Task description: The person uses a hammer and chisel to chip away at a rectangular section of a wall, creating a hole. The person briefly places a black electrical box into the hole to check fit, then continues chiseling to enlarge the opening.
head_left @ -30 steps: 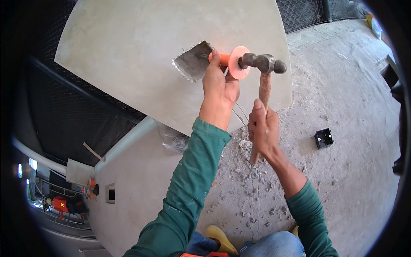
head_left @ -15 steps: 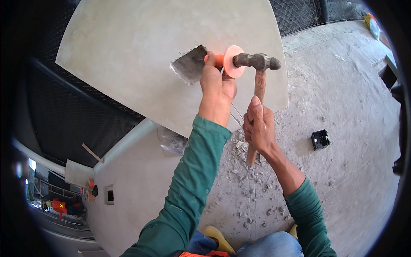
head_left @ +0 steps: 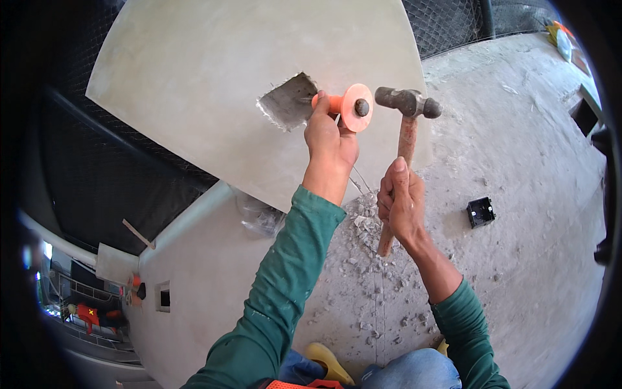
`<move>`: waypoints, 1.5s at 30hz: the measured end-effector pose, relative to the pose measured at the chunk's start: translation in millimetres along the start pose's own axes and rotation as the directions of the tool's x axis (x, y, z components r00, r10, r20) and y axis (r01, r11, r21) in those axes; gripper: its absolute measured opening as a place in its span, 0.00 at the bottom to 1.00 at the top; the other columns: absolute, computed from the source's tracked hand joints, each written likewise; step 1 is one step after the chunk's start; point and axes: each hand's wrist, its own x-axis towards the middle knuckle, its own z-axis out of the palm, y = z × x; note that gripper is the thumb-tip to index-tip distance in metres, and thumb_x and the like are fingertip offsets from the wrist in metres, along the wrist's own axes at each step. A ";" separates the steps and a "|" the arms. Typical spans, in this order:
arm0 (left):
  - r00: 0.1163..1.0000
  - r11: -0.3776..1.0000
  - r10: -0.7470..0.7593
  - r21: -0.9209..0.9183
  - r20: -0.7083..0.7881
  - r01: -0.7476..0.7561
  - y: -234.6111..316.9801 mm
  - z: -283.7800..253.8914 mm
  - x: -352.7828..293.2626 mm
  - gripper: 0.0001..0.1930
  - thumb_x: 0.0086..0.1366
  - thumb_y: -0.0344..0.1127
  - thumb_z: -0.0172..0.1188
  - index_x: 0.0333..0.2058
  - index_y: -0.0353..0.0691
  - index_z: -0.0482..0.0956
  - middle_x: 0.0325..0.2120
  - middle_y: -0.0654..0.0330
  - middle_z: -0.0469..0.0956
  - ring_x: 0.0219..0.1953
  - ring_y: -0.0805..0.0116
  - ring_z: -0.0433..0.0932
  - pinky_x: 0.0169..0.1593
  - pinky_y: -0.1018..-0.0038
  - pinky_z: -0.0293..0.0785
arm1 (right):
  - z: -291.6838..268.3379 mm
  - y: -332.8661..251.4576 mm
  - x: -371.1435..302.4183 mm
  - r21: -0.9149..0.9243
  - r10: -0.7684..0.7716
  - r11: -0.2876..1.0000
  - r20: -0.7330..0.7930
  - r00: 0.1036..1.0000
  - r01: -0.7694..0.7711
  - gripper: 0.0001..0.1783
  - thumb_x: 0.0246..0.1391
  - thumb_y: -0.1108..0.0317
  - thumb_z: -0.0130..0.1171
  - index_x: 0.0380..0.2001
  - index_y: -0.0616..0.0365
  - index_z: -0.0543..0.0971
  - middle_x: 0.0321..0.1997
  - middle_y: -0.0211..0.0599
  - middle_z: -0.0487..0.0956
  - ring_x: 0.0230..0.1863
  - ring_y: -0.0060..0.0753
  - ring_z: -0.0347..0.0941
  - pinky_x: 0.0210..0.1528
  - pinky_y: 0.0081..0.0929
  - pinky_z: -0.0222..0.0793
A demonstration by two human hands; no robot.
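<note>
My left hand point(head_left: 330, 139) is wrapping tightly round a chisel point(head_left: 335, 103), its smooth orange plastic sleeve flaring into a flat, round guard point(head_left: 350, 113), with a dark, rounded steel end poking through the disc. The chisel's other end is pointing into a four-sided recess point(head_left: 284, 109) in the pale, smooth wall point(head_left: 194, 78), near the recess's right corner; the cavity is showing a rough grey inside and chipped white edges. My right hand point(head_left: 406, 202) is clenching the worn wooden handle of a hammer point(head_left: 407, 135), thumb lying along the shaft, while its scuffed steel head, flat-faced at one end and ball-shaped at the other, is hovering just beside the chisel, apart from it. Below the wall's bottom edge, jagged rubble point(head_left: 370, 227) is littering the dusty grey floor point(head_left: 531, 162). Beyond the wall's lower right corner, a square, open black box point(head_left: 481, 212) is sitting.
</note>
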 end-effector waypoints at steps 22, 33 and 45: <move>1.000 0.997 0.005 -0.076 0.005 -0.004 7.6 6.2 21.1 0.11 0.78 0.39 0.54 0.48 0.36 0.72 0.43 0.61 0.73 0.46 0.69 0.76 0.55 0.68 0.81 | 19.7 4.6 19.4 0.050 -0.043 0.998 -0.028 0.999 0.045 0.34 0.69 0.31 0.44 0.23 0.49 0.59 0.13 0.21 0.56 0.10 0.15 0.48 0.11 0.22 0.45; 0.999 0.999 0.012 -0.053 -0.046 -0.014 1.9 1.9 11.6 0.09 0.78 0.36 0.53 0.48 0.36 0.72 0.42 0.60 0.74 0.46 0.70 0.78 0.55 0.70 0.82 | 9.8 -5.5 5.7 -0.035 -0.001 0.999 -0.006 1.000 0.000 0.32 0.72 0.35 0.41 0.25 0.49 0.61 0.14 0.21 0.58 0.12 0.15 0.51 0.12 0.21 0.49; 1.000 0.995 -0.015 -0.103 -0.019 0.013 9.7 -4.7 28.6 0.07 0.78 0.36 0.54 0.46 0.40 0.72 0.42 0.60 0.74 0.48 0.68 0.77 0.60 0.65 0.79 | 25.8 -5.7 13.4 -0.172 0.060 0.983 -0.037 0.998 -0.066 0.31 0.73 0.38 0.44 0.24 0.52 0.65 0.16 0.23 0.65 0.14 0.17 0.58 0.15 0.21 0.56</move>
